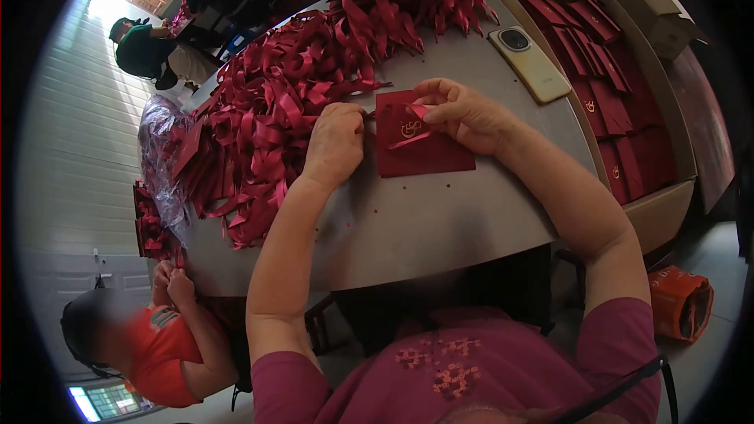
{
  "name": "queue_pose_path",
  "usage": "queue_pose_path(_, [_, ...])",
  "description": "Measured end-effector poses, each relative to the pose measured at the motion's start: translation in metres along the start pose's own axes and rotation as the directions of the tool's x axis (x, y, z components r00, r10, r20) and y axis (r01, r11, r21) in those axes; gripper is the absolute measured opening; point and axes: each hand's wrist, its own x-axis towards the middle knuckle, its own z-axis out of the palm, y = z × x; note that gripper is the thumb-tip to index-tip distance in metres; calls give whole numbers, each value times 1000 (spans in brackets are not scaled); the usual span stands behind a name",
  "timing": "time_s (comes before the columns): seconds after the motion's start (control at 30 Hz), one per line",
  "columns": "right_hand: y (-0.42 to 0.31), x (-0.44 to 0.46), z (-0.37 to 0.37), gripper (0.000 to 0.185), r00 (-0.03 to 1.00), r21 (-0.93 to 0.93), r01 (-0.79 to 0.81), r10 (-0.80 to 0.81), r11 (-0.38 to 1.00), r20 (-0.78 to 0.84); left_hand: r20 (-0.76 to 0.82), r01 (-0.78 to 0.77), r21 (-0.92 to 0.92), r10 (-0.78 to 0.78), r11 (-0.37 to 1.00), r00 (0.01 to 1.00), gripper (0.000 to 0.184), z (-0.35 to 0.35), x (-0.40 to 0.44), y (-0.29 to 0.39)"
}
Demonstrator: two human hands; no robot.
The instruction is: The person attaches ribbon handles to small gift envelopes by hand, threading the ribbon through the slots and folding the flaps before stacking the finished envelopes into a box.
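Observation:
A dark red paper bag (436, 159) with a gold logo lies flat on the grey table in front of me. My right hand (465, 115) is over its upper right part, thumb and fingers pinching a shiny red ribbon (419, 111). A loop of ribbon crosses the bag's face below the logo. Just past the bag's left edge, my left hand (336, 140) is closed, with a short dark red strip of ribbon showing between its fingertips and the bag. The palm side of the left hand is hidden.
Many red bags with ribbon handles (275, 102) are heaped along the table's left and far side. A phone (534, 67) lies right of the bag. A cardboard box (658, 94) of red bags stands at the right. A co-worker in orange (169, 353) sits at the lower left.

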Motion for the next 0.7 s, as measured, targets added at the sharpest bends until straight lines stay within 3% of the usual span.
queue_pose_path(0.07, [0, -1, 2, 51, 999, 23, 13, -12, 1000, -31, -77, -23, -49, 19, 999, 997, 6, 1, -1, -1])
queue_pose_path(0.2, [-2, -1, 5, 38, 992, 161, 40, -20, 986, -121, -20, 20, -33, -20, 999, 1000, 6, 1, -3, -4])
queue_pose_path(0.3, [1, 0, 4, 34, 996, 113, 56, -46, 992, -81, -48, 32, -78, -36, 996, 998, 7, 1, -5, -2])
queue_pose_path(0.47, [3, 0, 2, 35, 993, 44, 66, -61, 997, -100, 26, 135, -90, -133, 987, 991, 6, -5, -8, -5])
queue_pose_path(0.7, [4, 0, 0, 39, 991, 44, 86, -81, 995, -109, 43, 127, -144, -122, 981, 992, 6, -14, -17, -7])
